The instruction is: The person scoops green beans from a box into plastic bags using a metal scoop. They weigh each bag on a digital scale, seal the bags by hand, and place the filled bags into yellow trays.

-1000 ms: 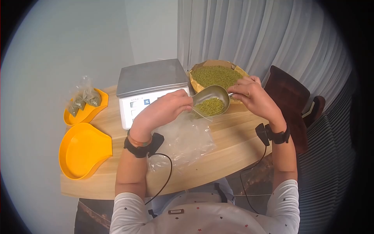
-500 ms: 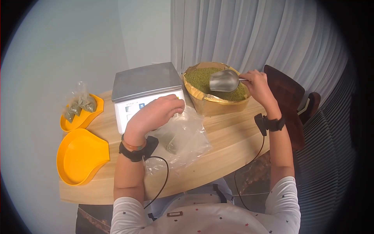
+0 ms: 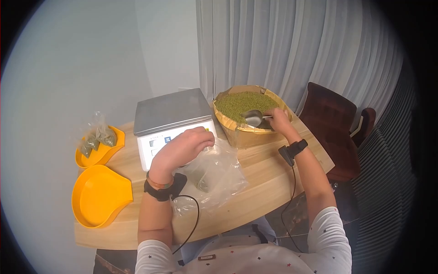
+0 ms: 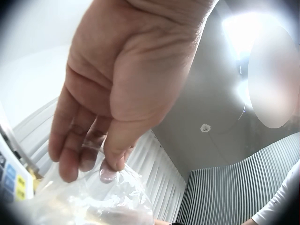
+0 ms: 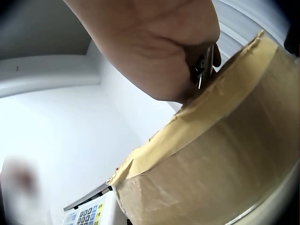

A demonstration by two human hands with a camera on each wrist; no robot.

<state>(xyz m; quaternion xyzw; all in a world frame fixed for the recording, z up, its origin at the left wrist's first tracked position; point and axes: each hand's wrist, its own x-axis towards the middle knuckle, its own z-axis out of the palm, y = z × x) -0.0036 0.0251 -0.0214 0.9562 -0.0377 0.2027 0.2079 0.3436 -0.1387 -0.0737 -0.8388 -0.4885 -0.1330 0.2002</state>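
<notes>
My right hand point(image 3: 279, 121) grips the handle of a metal scoop point(image 3: 253, 118), whose bowl sits low among the green beans point(image 3: 246, 102) near the front rim of a paper-lined container point(image 3: 248, 139). In the right wrist view the fingers curl round the metal handle just over the container's folded edge. With thumb and fingers, my left hand point(image 3: 185, 146) pinches the top of a clear plastic bag point(image 3: 223, 169). Green beans point(image 3: 200, 181) show low inside that bag, which rests on the table. The pinched plastic also shows in the left wrist view.
A scale point(image 3: 173, 114) with a grey platform stands behind my left hand. At the left are a yellow tray point(image 3: 119, 137) holding several filled bags point(image 3: 107, 137) and another yellow tray point(image 3: 77, 201). A dark red chair point(image 3: 331, 114) stands right of the wooden table point(image 3: 264, 182).
My right hand has swung the scoop from the bag mouth, where it held beans, back to the container and down into the beans. My left hand keeps pinching the bag.
</notes>
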